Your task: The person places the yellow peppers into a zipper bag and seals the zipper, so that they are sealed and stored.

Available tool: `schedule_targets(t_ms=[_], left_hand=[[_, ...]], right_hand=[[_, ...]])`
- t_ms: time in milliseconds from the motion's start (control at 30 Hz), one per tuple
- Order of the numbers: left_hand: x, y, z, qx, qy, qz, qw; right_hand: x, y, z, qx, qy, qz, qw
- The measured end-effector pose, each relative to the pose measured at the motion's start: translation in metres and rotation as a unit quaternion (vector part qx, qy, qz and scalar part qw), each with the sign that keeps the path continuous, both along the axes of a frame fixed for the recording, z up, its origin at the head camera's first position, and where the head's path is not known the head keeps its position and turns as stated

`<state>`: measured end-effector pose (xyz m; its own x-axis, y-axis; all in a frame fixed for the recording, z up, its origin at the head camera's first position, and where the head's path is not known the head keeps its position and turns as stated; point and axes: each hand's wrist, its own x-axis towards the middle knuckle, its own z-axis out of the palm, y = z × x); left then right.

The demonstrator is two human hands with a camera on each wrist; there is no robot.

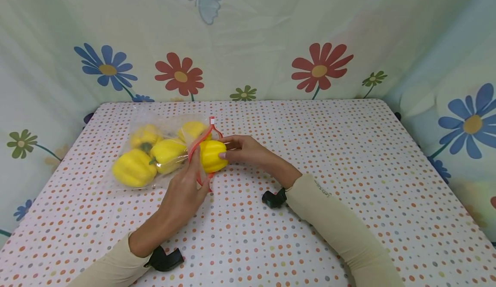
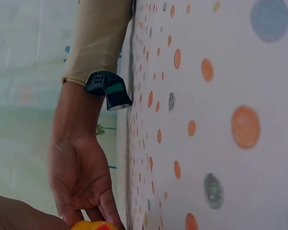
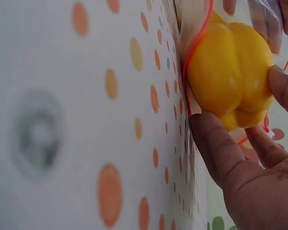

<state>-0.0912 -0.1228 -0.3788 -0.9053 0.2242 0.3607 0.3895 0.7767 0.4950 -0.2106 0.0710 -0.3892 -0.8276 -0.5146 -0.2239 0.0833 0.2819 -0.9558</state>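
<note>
A clear zip bag point(image 1: 170, 123) with a red seal strip lies on its side, its mouth facing right. Inside are several yellow bell peppers point(image 1: 134, 168). At the bag's mouth, my right hand point(image 1: 248, 151) grips another yellow bell pepper point(image 1: 213, 155) between thumb and fingers. In the right wrist view the red strip runs around this pepper point(image 3: 233, 72), with the thumb and fingertips on its near end. My left hand point(image 1: 185, 194) holds the near edge of the bag's mouth; part of its grip is hidden. The left wrist view shows little of the bag.
A white cloth with coloured dots covers the table point(image 1: 310, 235). Behind it hangs a curtain point(image 1: 248, 33) printed with flowers and a butterfly. Each wrist carries a small black camera point(image 1: 274, 198) close to the tabletop.
</note>
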Motion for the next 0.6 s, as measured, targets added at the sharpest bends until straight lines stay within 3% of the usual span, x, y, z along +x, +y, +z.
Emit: schedule_targets(t_ms=[300,600], left_hand=[[0.0007,-0.0014,0.0024,0.003,-0.006,0.001,1.0000],[-0.0001,-0.0015,0.0012,0.009,0.000,0.001,1.0000]], right_hand=[[0.0015,0.0006,0.0016,-0.021,-0.033,0.014,0.9991],[0.0031,-0.0075,-0.0001,-0.027,-0.019,0.009,0.9994]])
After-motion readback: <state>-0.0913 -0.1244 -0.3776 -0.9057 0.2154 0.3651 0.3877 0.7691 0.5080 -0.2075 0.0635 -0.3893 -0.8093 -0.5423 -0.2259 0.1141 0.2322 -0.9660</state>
